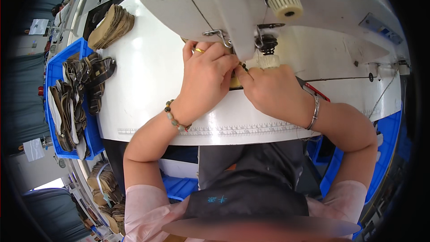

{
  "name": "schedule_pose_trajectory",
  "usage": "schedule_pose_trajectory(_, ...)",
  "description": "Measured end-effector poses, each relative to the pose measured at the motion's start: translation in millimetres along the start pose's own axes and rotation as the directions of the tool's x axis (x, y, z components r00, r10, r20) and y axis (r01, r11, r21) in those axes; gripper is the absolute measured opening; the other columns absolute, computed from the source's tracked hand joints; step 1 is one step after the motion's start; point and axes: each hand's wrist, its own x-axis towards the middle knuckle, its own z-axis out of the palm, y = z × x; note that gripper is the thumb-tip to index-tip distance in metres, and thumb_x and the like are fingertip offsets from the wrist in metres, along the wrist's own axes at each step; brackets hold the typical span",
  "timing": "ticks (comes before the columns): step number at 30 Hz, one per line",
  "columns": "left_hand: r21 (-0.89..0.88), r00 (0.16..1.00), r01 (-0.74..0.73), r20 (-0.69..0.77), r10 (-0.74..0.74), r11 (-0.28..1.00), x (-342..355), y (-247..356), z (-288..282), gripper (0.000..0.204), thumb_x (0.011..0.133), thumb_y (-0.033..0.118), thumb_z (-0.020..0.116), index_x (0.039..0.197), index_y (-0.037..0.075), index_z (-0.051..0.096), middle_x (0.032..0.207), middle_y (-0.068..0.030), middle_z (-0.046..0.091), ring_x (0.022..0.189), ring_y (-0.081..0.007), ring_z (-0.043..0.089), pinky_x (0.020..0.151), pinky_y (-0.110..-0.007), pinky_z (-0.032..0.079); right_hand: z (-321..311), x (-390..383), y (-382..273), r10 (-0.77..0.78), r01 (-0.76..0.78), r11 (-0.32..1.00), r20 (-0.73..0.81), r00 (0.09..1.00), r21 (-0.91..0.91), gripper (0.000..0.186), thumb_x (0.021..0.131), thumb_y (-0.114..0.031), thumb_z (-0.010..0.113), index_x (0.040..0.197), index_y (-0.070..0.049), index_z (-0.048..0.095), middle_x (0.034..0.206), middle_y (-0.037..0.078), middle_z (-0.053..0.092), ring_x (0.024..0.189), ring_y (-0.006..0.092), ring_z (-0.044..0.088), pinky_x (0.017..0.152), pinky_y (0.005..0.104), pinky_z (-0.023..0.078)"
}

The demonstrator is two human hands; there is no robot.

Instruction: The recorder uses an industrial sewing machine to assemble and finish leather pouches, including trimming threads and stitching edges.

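The left hand and right hand, curled nearly closed, pinch a small dark piece (mostly hidden, apparently fabric) beneath the sewing machine head, well in from the ruler-marked near edge of the bench.

The left of two head-worn fisheye cameras looked steeply down from close above the counter, with the left hand and right hand near mid-view and edges bending rimward.

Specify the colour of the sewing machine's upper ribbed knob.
The upper ribbed knob is cream, best in the head view.
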Motion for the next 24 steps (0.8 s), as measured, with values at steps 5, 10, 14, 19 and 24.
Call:
schedule_pose_trajectory(5, -0.010, 0.999, 0.036, 0.013, -0.036, 0.999, 1.1, -9.3, 2.4, 0.016, 0.077, 0.001, 0.071, 0.090, 0.009, 0.072, 0.081, -0.0010, 0.061, 0.081, -0.0252, 0.057, 0.077, -0.043, 0.036, 2.4, 4.7, 5.3, 0.026, -0.026, 0.999, 0.005, 1.000, 0.019, 0.006, 0.077, -0.010, 0.063, 0.081, -0.005, 0.062, 0.064, 0.006, 0.063, 0.057, 0.0204, 0.067, 0.048, 0.0339, 0.050)
schedule_pose_trajectory(10, 0.113, 0.999, -0.001, 0.042, -0.004, 0.994, 2.8, -1.9, -16.8, 0.036, 0.074, 0.009, 0.078, 0.109, 0.011, 0.069, 0.093, -0.0061, 0.061, 0.087, -0.0275, 0.056, 0.082, -0.046, 0.037, 6.0, 2.5, 10.2, 0.033, -0.032, 0.999, -0.036, 0.999, 0.029, 0.004, 0.079, -0.010, 0.062, 0.080, -0.006, 0.063, 0.064, 0.006, 0.064, 0.059, 0.0212, 0.067, 0.049, 0.0346, 0.050)
schedule_pose_trajectory(14, 0.332, 1.000, 0.006, 0.002, -0.006, 0.943, -3.8, 1.3, -30.9, 0.054, 0.068, 0.011, 0.081, 0.119, 0.013, 0.064, 0.090, -0.0107, 0.057, 0.087, -0.0288, 0.055, 0.087, -0.048, 0.045, 6.0, 3.6, 12.0, 0.045, -0.043, 0.997, -0.036, 0.998, 0.060, 0.005, 0.082, -0.010, 0.062, 0.082, -0.006, 0.065, 0.063, 0.007, 0.063, 0.058, 0.0219, 0.067, 0.049, 0.0352, 0.050)
schedule_pose_trajectory(19, 0.273, 0.998, 0.029, 0.039, -0.042, 0.961, -7.8, -9.8, -24.2, 0.053, 0.067, 0.001, 0.074, 0.118, 0.012, 0.065, 0.089, -0.0098, 0.056, 0.082, -0.0273, 0.055, 0.066, -0.039, 0.050, 4.3, 4.3, 11.7, 0.033, -0.030, 0.998, -0.044, 0.999, 0.057, 0.007, 0.084, -0.011, 0.062, 0.086, -0.005, 0.066, 0.063, 0.007, 0.063, 0.058, 0.0223, 0.066, 0.049, 0.0353, 0.049)
schedule_pose_trajectory(24, 0.238, 0.991, -0.127, -0.012, 0.134, 0.963, -0.4, -15.8, -25.8, 0.043, 0.070, 0.000, 0.069, 0.111, 0.013, 0.068, 0.087, -0.0041, 0.058, 0.076, -0.0242, 0.057, 0.064, -0.038, 0.049, 4.5, 4.2, 10.8, 0.030, -0.028, 0.998, -0.054, 0.998, 0.048, 0.009, 0.084, -0.010, 0.061, 0.088, -0.004, 0.066, 0.064, 0.008, 0.063, 0.058, 0.0227, 0.066, 0.049, 0.0354, 0.049)
